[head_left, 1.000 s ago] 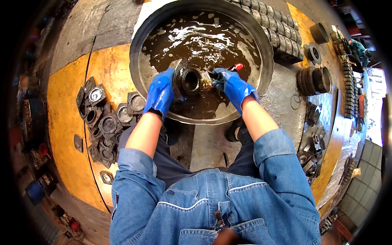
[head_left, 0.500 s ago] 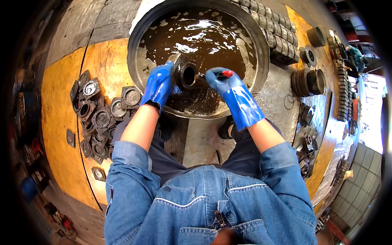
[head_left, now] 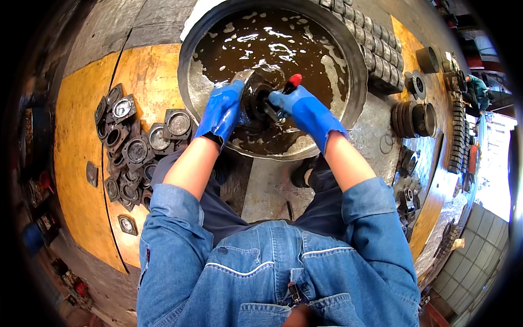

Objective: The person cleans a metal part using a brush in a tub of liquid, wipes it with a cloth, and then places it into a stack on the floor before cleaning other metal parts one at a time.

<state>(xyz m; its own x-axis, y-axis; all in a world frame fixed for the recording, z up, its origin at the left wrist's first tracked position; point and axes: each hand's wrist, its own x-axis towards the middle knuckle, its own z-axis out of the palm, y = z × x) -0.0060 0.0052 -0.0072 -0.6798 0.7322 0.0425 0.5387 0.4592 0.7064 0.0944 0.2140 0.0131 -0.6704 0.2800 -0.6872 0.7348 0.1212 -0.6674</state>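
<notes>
Both of my hands wear blue rubber gloves over a wide round metal tub (head_left: 355,82) of brown, foamy liquid. My left hand (head_left: 222,111) grips the left side of a dark, wet metal part (head_left: 251,92) with a round bore. This part is held tilted above the liquid, its bore facing right. My right hand (head_left: 309,111) is closed around a red-ended hand tool (head_left: 295,80). The red end sticks up above the fist, while the tool's other end reaches to the bore. Its working tip is partly hidden, so its exact kind does not show.
Left of the tub, a pile of similar square metal parts (head_left: 136,151) lies on wooden boards (head_left: 81,131). Stacked dark cylindrical parts (head_left: 381,60) stand at the tub's right. Metal rings (head_left: 406,120) sit farther right, with a person (head_left: 479,92) in the distance.
My right hand has turned and moved in closer to the bore, and the tool's red end now points up. The metal part has shifted slightly right in view.
</notes>
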